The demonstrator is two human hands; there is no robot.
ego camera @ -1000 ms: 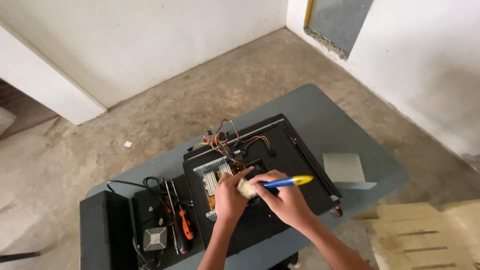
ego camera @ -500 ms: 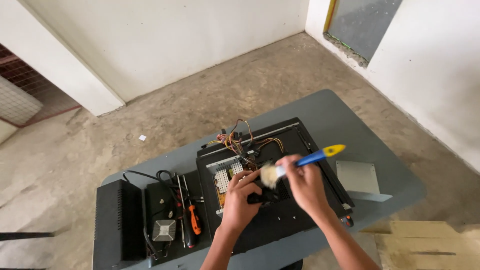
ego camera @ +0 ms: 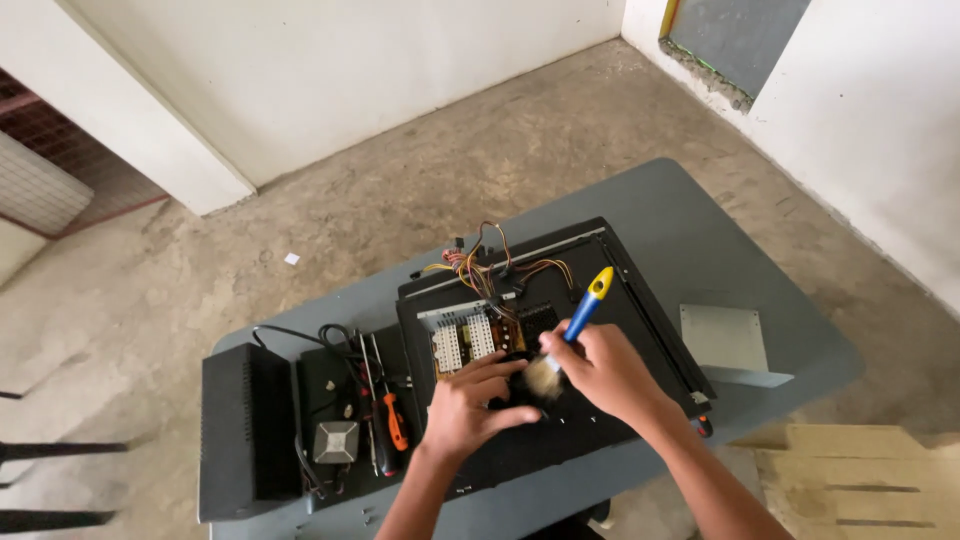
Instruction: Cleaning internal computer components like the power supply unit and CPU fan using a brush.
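**Brushing inside the open black case: two hands, one brush**

Right hand (ego camera: 608, 372): fingers closed around one brush (ego camera: 572, 330), with a blue handle and yellow tip. The handle sticks up and away from the person; the pale bristles point down-left at a small black part (ego camera: 512, 390) lying on the case floor. Bristles look to be touching it, though contact is hard to confirm.

Left hand (ego camera: 468, 405): partly curled, fingers spread over that same black part, resting on it from the left. Can't tell if it's a real grip or just steadying.

The two hands sit just beside each other, over the middle of one open black case (ego camera: 640, 300), which lies flat on one grey table (ego camera: 700, 230).

Inside the case, far-left area: one circuit board (ego camera: 475, 335) with pale heatsinks, plus one bundle of coloured wires (ego camera: 490, 265) rising from it toward the far edge.

Left of the case on the table:
- 1 screwdriver (ego camera: 396, 420), orange handle
- 1 black box (ego camera: 245, 430) with a vented side, at the table's left end
- 1 small heatsink block (ego camera: 335, 440) on a black unit, with black cables looped behind it

Right of the case: 1 grey metal cover (ego camera: 725, 340), lying flat.
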